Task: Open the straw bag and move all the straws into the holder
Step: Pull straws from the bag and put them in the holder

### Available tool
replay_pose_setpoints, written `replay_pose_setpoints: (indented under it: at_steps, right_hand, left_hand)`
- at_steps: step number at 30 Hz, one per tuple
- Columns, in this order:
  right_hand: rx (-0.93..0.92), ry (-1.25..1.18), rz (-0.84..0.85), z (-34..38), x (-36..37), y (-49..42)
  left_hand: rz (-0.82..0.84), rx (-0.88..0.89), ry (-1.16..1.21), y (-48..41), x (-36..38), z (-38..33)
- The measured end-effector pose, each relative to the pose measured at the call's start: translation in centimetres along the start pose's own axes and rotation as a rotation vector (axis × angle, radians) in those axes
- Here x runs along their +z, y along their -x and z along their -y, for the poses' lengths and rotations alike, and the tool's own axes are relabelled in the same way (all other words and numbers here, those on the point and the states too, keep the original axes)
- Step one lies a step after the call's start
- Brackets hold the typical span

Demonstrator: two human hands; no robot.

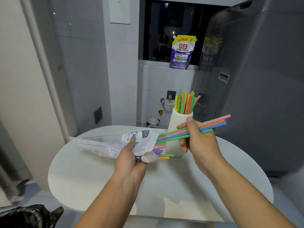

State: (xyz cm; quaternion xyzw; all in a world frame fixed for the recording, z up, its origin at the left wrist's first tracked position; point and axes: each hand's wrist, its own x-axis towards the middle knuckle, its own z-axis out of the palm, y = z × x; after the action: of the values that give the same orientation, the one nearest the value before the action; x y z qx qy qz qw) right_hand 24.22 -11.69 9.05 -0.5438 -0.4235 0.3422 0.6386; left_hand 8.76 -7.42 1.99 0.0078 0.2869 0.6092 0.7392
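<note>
Now the left hand (130, 159) is gripping the straw bag (113, 143) above the round table (85, 175), while the right hand (198, 140) is pinching a bunch of straws (212, 125) beside the holder (176, 120). More straws (185, 102) are standing in the holder, and a few ends (162, 156) are poking from the bag's mouth.

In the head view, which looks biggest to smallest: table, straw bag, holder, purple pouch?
1. Table
2. Straw bag
3. Holder and pouch look alike; the pouch is farther, so unsure.

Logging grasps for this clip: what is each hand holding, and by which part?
The left hand grips the straw bag near its open end. The right hand holds a bundle of straws around mid-length, one end at the bag's mouth.
</note>
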Motion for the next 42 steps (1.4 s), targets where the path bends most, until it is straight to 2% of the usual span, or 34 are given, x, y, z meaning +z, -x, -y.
replay_pose_setpoints:
  at_steps: [11,17,24,35,42]
  right_hand:
    - [-0.025,0.022,-0.063,3.2,-4.7,-2.3]
    - [-0.132,0.059,-0.14,5.4,-5.9,-2.9]
    - [-0.327,0.214,-0.205,9.8,-6.2,-4.7]
    - [-0.384,0.383,-0.255,12.1,-6.9,-6.9]
    - [-0.417,0.504,-0.203,13.3,-6.2,-7.7]
  left_hand:
    - [-0.054,0.068,0.024,-0.6,-0.5,-1.0]
    - [-0.066,0.093,0.007,-1.0,-0.9,-1.3]
    - [-0.06,0.065,0.005,-1.2,-1.1,-1.0]
    - [-0.04,0.066,-0.002,-1.6,-1.3,-0.8]
    - [-0.049,0.082,-0.035,-1.4,-1.5,-0.7]
